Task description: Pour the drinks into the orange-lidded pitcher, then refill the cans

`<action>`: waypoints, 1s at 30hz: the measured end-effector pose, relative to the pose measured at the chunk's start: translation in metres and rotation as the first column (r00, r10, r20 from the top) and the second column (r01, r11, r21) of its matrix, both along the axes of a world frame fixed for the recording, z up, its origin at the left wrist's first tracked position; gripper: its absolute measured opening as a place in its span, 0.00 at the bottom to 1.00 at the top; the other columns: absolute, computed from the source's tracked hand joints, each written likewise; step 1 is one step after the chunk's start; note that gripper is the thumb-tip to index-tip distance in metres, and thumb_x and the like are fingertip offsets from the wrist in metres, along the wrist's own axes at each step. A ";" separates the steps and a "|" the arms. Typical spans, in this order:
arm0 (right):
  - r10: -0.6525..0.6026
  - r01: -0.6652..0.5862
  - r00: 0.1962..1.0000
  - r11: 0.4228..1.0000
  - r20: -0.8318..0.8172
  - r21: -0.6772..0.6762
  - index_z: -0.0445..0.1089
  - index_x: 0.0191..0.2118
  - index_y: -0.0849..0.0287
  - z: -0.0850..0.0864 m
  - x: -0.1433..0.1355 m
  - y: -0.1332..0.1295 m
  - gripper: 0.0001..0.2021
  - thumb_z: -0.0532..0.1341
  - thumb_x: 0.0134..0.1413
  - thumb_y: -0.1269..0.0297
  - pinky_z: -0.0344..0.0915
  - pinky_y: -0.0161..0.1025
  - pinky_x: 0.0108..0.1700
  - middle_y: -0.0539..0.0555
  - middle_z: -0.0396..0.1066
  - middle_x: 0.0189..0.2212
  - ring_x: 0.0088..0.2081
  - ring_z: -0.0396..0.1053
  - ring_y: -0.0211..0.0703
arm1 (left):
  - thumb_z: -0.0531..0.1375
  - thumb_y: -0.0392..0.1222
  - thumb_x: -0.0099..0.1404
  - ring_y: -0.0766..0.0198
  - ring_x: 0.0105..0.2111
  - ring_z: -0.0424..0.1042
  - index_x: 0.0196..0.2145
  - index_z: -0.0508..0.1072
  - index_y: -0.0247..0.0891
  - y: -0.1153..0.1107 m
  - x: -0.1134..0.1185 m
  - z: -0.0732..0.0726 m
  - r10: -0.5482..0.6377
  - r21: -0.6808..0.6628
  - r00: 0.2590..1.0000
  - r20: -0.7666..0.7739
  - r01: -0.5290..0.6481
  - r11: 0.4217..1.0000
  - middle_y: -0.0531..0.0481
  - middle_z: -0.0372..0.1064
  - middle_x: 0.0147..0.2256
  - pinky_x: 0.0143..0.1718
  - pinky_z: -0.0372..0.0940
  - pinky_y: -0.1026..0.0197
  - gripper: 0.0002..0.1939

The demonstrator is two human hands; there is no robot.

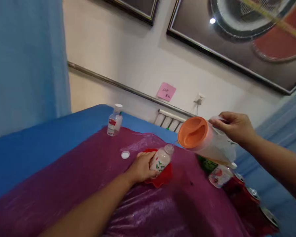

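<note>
My left hand (pixel 143 167) is closed round a clear plastic bottle (pixel 160 160) with a printed label. The bottle is uncapped and tilts to the right, over a red scalloped dish (pixel 164 176). In my right hand (pixel 236 126) is the handle of a translucent pitcher (pixel 215 144) with an orange lid (pixel 193 132). The pitcher is tipped left, its lid close to the bottle's mouth, and a thin stream seems to run between them. Some liquid shows inside the pitcher. A white cap (pixel 125 154) lies to the left of the dish.
Another capped bottle (pixel 114 121) stands at the back left. Along the right edge are a labelled bottle (pixel 220 176) and several red cans (pixel 249 204). Purple plastic sheeting (pixel 88 177) covers part of the blue table (pixel 86 120). A metal rail (pixel 128 88) runs along the wall.
</note>
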State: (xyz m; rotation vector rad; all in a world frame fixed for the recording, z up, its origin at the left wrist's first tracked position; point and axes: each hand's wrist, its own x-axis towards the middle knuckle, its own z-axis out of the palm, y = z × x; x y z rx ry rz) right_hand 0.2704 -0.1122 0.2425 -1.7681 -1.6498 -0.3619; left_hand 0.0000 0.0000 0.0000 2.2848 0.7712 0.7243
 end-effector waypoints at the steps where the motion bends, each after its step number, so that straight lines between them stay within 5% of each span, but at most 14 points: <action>1: -0.002 0.002 1.000 1.000 -0.001 0.003 0.59 0.16 0.55 0.001 0.001 0.000 0.32 0.63 0.44 0.29 0.44 0.36 0.23 0.46 0.48 0.17 0.22 0.47 0.34 | 0.72 0.47 0.49 0.46 0.52 0.72 0.54 0.72 0.45 -0.001 0.001 0.001 0.001 -0.004 1.000 -0.004 -0.001 1.000 0.48 0.76 0.51 0.57 0.56 0.48 0.33; 30: -0.003 0.002 1.000 0.999 0.025 0.047 0.62 0.18 0.55 0.002 0.012 0.000 0.29 0.65 0.47 0.33 0.47 0.35 0.22 0.46 0.51 0.16 0.22 0.49 0.35 | 0.72 0.48 0.47 0.44 0.52 0.72 0.53 0.73 0.44 -0.001 0.004 0.002 0.017 -0.010 1.000 0.007 -0.017 1.000 0.46 0.76 0.51 0.57 0.57 0.47 0.34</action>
